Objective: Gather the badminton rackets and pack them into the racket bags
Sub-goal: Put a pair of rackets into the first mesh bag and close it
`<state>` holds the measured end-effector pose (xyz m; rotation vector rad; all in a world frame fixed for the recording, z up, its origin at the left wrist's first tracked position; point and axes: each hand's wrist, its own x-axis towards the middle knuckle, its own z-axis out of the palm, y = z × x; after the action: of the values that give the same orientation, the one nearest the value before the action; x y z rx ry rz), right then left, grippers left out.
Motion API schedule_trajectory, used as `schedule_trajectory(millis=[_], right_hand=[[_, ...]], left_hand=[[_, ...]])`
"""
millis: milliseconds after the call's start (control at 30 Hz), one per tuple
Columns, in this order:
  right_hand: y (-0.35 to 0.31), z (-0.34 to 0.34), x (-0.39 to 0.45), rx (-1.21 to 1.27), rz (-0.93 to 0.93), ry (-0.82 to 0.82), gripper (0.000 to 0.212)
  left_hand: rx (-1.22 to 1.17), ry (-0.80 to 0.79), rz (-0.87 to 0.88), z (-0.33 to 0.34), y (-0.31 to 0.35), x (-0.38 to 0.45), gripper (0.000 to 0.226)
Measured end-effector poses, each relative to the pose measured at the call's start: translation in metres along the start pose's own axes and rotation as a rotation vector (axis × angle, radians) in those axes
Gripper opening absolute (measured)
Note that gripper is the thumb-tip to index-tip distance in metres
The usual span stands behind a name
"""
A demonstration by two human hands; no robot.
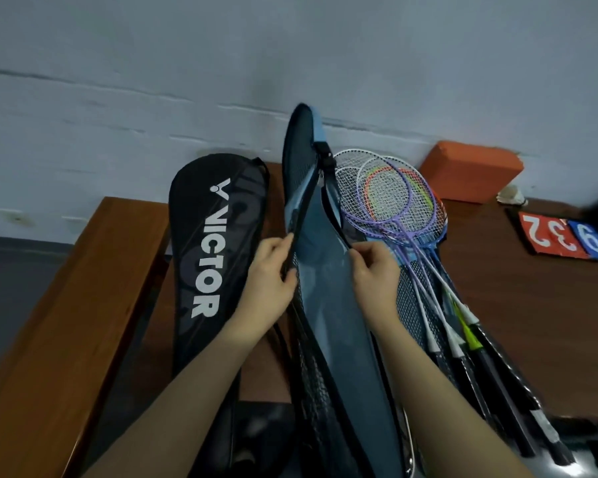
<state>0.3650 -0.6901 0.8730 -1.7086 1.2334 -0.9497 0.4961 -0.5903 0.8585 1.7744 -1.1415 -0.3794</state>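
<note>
Both hands reached forward over the table (518, 270), forearms bare. The left hand (268, 270) gripped the black zipper edge of the blue bag (328, 305), fingers curled round it; the right hand (373, 270) pinched the opposite edge, holding the mouth apart. The blue bag stood tilted between them, its top near the wall. The rackets (394, 205) lay heaped just right of it, heads overlapping. A black Victor bag (208, 250) lay flat to the left
</note>
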Motion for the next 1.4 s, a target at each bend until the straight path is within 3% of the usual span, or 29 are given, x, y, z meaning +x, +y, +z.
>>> schedule_trajectory(millis=[167,400,567,767,967,1167,1400], right_hand=[[0.030,-0.009,0.038,0.014,0.009,-0.021,0.006],[0.065,-0.027,0.103,0.069,0.013,-0.158,0.002],[0.111,-0.063,0.139,-0.039,-0.012,-0.294,0.014],[0.168,-0.123,0.158,-0.375,-0.008,-0.170,0.025],[0.179,-0.124,0.155,-0.560,-0.040,-0.237,0.024],[0.170,-0.139,0.137,-0.434,0.033,-0.055,0.016],[0.177,-0.145,0.114,-0.431,0.045,-0.005,0.017]], left_hand=[[-0.015,0.112,-0.132,0.037,0.001,0.017,0.044],[0.069,0.289,-0.071,0.093,0.024,0.067,0.030],[0.125,0.341,-0.119,0.128,0.031,0.085,0.025],[0.217,0.327,-0.217,0.148,0.033,0.084,0.025],[0.175,0.287,-0.233,0.166,0.036,0.088,0.027],[0.143,0.323,-0.209,0.167,0.035,0.084,0.026],[0.104,0.283,-0.141,0.169,0.036,0.079,0.025]])
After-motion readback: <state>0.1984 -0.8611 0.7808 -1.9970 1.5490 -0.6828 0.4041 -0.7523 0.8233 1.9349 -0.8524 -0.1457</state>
